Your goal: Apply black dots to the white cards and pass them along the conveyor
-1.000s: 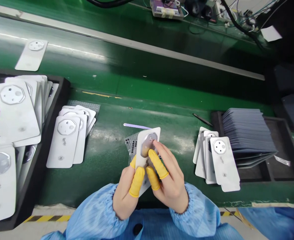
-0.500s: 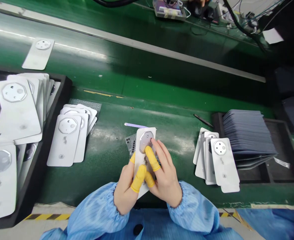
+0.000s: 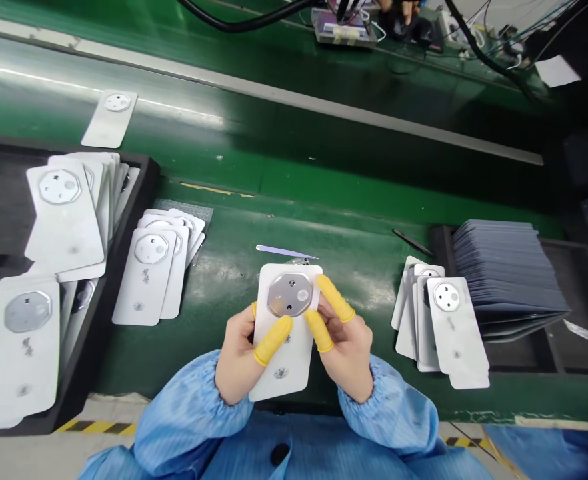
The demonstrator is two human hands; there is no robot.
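A white phone back cover point(image 3: 297, 357) with a grey octagonal camera plate faces me, held up at the table's near edge. My left hand point(image 3: 237, 360) grips its left edge, thumb in a yellow finger cot across the front. At the right edge, my right hand point(image 3: 349, 353) pinches the cover, its thumb and index finger also in yellow cots. Just beyond lies a slim lavender tool with a pointed end point(image 3: 284, 251). A clear sheet behind the cover is nearly all hidden.
On the left are a fanned pile of covers point(image 3: 141, 283) and a black tray point(image 3: 139, 187) holding more. Another pile point(image 3: 454, 327) lies right, beside a tray of dark sheets point(image 3: 504, 267). A single cover point(image 3: 110, 120) rests further back. Another person's hand point(image 3: 409, 10) shows at the top.
The cover has turned from a slant to face me more fully. My right fingers have moved off the camera plate to the right edge. The view has shifted slightly left.
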